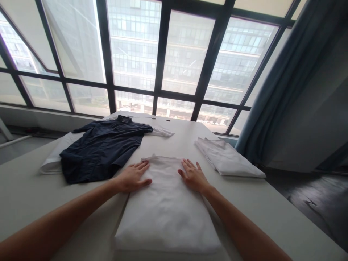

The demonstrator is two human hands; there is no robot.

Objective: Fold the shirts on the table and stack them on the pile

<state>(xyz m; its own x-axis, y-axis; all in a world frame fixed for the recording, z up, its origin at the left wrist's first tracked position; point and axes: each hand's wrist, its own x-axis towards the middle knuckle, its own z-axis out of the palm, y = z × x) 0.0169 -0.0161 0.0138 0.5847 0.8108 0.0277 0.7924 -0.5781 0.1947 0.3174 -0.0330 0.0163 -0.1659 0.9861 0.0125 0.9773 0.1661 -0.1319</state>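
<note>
A folded white garment (165, 206) lies on the white table (272, 203) right in front of me. My left hand (134, 177) rests flat on its upper left edge, fingers spread. Flat on the upper right part of the same garment is my right hand (193, 176), fingers also apart. Neither hand grips anything.
A dark navy shirt (102, 148) lies spread on the table's left, on top of a white garment (54, 156). Another folded white garment (228, 158) sits at the right. Large windows stand behind the table, a blue curtain (274, 90) at the right. The table's right edge drops to dark floor.
</note>
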